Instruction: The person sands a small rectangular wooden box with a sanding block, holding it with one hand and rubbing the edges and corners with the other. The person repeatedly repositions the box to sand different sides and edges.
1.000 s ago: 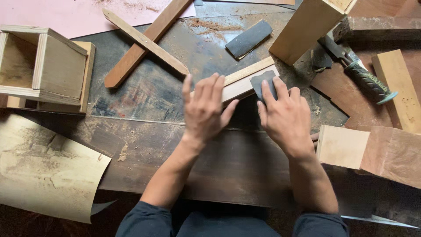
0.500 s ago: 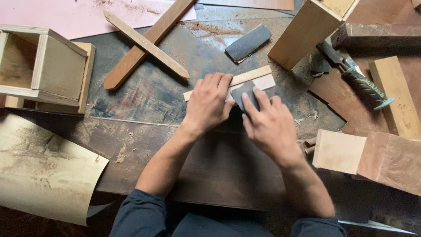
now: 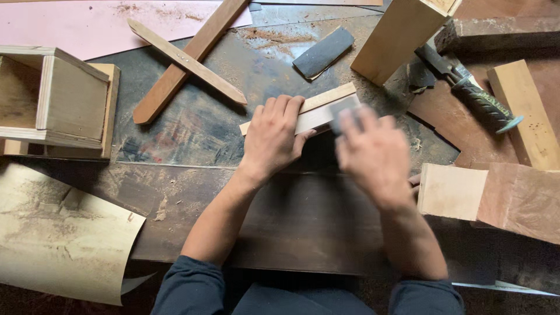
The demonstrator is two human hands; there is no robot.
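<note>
Across the dark, dusty wooden bench (image 3: 192, 134) we see an open pale wooden box (image 3: 55, 102) at the far left, its visible inside empty. At the middle lies the long pale wooden strip (image 3: 318, 111), its long axis running from near left to far right. Our left hand (image 3: 273, 137) lies flat on its left part, fingers (image 3: 280, 108) spread and pressing down rather than gripping. Our right hand (image 3: 373, 154), blurred, sits just right of it, fingers curled over a small dark sanding block (image 3: 343, 108) against the strip's right end. A second dark abrasive pad (image 3: 324, 51) lies farther off.
</note>
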